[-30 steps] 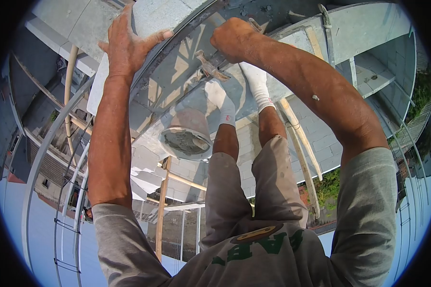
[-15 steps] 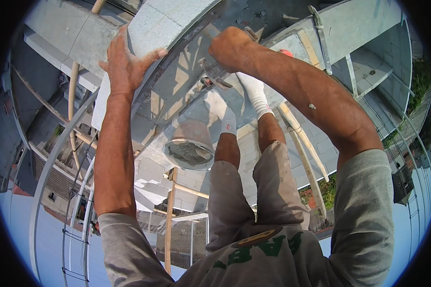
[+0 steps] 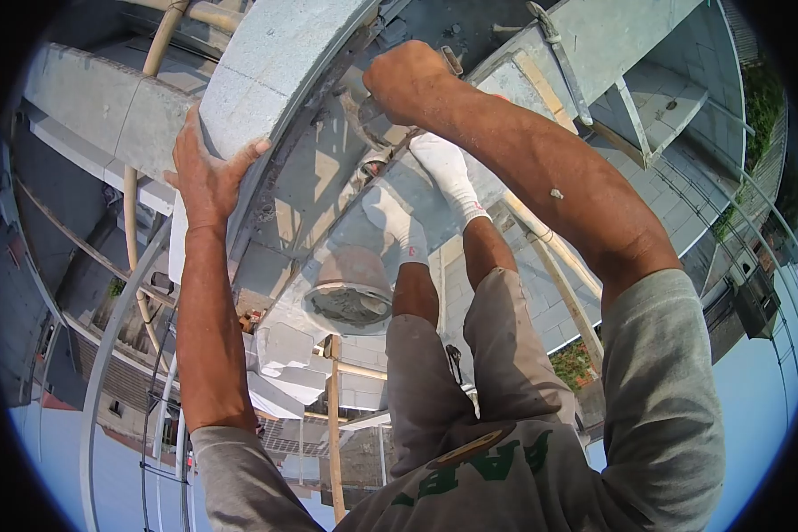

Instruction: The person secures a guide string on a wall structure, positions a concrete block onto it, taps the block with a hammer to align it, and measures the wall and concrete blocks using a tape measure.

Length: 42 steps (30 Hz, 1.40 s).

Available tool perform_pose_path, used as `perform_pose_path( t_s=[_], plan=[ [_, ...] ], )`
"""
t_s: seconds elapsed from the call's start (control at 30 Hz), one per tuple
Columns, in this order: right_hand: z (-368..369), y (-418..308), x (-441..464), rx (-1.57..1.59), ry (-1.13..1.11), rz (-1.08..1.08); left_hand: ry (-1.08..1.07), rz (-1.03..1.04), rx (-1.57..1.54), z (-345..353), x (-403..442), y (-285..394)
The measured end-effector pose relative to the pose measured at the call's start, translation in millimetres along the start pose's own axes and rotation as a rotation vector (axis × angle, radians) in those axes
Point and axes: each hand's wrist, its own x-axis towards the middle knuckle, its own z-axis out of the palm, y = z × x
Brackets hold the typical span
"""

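My left hand (image 3: 208,168) lies with fingers and thumb spread on the end of a pale, curved block (image 3: 257,80). My right hand (image 3: 403,84) is a fist, with the end of a tool handle (image 3: 452,60) showing beside it; the rest of that tool is hidden or unclear. A worn, curved piece (image 3: 356,120) shows just below the fist. Nearer my body, a bucket (image 3: 350,266) of grey mortar (image 3: 350,304) stands beside my white-socked feet.
A hammer-like tool (image 3: 560,62) lies on the concrete ledge (image 3: 621,35) at upper right. Wooden poles (image 3: 554,244) run beside my legs. White broken blocks (image 3: 284,355) are below left. A curved metal rail (image 3: 106,355) and open drops lie beyond the ledges.
The view has shifted, so the ledge and hammer-like tool appear farther left and the bucket lower. My left hand stays on the block; my right fist has moved slightly left with the handle end.
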Motion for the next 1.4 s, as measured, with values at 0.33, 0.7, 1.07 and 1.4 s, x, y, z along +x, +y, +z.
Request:
perform_pose_path(
  t_s=[0.33, 0.7, 1.07, 1.4],
  plan=[
    [20, 5, -16, 0.015, -0.024, -0.091, -0.022, 0.016, -0.077, 5, 2, -11],
    [25, 16, -9, 0.088, 0.084, -0.024, -0.035, 0.004, -0.081, 3, 3, -11],
    [17, 19, 0, 0.151, 0.120, 0.002, -0.021, 0.037, -0.056, -2, 0, -4],
    [5, 26, -12, 0.161, 0.076, -0.022, -0.048, -0.011, -0.080, 1, 4, -8]
  ],
)
